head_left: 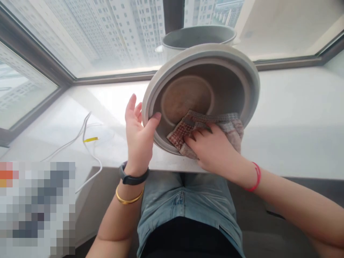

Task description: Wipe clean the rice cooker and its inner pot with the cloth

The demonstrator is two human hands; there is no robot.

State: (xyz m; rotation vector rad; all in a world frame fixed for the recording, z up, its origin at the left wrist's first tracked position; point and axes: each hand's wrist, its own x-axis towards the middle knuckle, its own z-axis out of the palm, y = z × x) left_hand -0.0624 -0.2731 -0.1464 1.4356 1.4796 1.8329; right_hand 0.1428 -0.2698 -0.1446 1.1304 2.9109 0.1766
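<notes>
1. Right hand (215,150), nearest, presses checked cloth (204,125) into tilted pot (201,96), fingers flat.
2. Left hand (138,134): thumb hooked over rim; pot rests at table (295,118) edge.
3. Keep left grip firm; wipe in circles.

pot (233,77): grey, brownish inside | cloth (185,130): red-and-white checked | cable (86,129): white, yellow tag | bench (295,118): white
</notes>
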